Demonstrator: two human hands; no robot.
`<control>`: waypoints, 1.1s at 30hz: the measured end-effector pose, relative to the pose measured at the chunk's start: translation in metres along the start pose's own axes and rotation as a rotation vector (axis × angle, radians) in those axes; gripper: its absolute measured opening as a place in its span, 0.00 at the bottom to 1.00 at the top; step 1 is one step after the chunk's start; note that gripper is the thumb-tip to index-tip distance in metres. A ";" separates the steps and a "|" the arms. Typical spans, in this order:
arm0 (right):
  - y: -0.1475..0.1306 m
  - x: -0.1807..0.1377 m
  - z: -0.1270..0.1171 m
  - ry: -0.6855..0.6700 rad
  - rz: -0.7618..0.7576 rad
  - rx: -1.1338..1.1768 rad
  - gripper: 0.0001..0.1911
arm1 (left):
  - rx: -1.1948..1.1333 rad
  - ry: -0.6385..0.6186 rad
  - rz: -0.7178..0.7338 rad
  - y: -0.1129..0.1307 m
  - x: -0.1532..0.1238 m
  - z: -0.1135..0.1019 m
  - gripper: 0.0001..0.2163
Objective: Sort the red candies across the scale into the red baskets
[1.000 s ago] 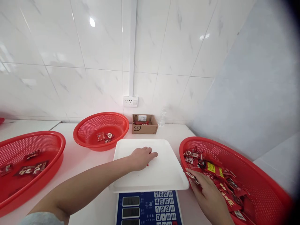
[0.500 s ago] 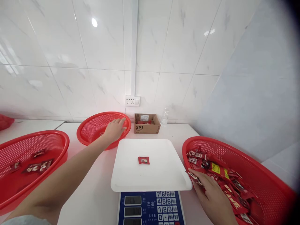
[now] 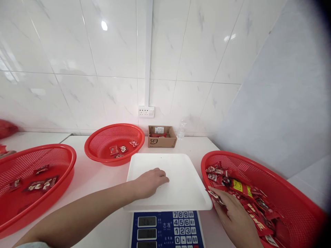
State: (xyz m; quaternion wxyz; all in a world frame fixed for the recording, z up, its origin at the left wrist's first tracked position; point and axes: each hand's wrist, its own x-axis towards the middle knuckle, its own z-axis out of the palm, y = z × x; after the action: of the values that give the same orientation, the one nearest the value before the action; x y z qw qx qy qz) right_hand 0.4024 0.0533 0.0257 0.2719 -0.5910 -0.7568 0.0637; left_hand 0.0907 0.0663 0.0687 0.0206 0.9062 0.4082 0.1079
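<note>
My left hand (image 3: 152, 182) is over the white weighing pan (image 3: 181, 193) of a scale, back up, with its fingers curled closed and their tips hidden. The small red snack packet seen on the pan earlier is out of sight beneath or inside this hand. At the near rim of the right red basket (image 3: 258, 165), my right hand (image 3: 232, 213) is closed on a small red snack packet (image 3: 216, 197), held between thumb and fingers. Many red wrapped packets (image 3: 240, 187) lie in that basket beside the hand. Below the pan are the scale's blue keypad and displays (image 3: 165, 227).
Another red basket (image 3: 113, 129) with several packets stands behind the scale, and a third basket (image 3: 62, 148) at left. A small cardboard box (image 3: 165, 142) and a clear plastic bottle (image 3: 181, 130) are by the wall. Part of another person's hand (image 3: 7, 154) shows at far left.
My left hand has moved from the back basket to the pan, covering the packet there. Packets in the back basket now show. My right hand stays put.
</note>
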 end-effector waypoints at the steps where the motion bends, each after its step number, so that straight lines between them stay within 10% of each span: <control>1: 0.000 0.000 0.000 -0.004 0.004 -0.001 0.20 | 0.002 0.036 -0.038 -0.007 -0.001 -0.002 0.23; 11: 0.000 0.001 0.001 -0.010 0.013 0.018 0.20 | 0.031 0.427 -0.640 -0.111 -0.045 -0.046 0.17; 20: -0.049 0.010 -0.016 0.099 0.326 0.204 0.22 | -0.309 1.029 -1.032 -0.033 -0.097 0.002 0.17; 25: -0.101 0.022 -0.002 -0.227 0.003 0.425 0.16 | -0.312 0.931 -1.011 -0.020 -0.105 0.030 0.16; 33: -0.074 0.042 -0.019 -0.119 0.018 0.144 0.22 | -0.299 0.769 -1.065 -0.023 -0.104 0.032 0.16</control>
State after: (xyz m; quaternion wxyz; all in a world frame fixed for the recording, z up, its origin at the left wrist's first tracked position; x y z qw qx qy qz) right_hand 0.3415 0.0659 0.0867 0.2677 -0.5719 -0.7598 0.1551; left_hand 0.0138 0.0064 0.0160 0.0494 0.4657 0.7585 0.4532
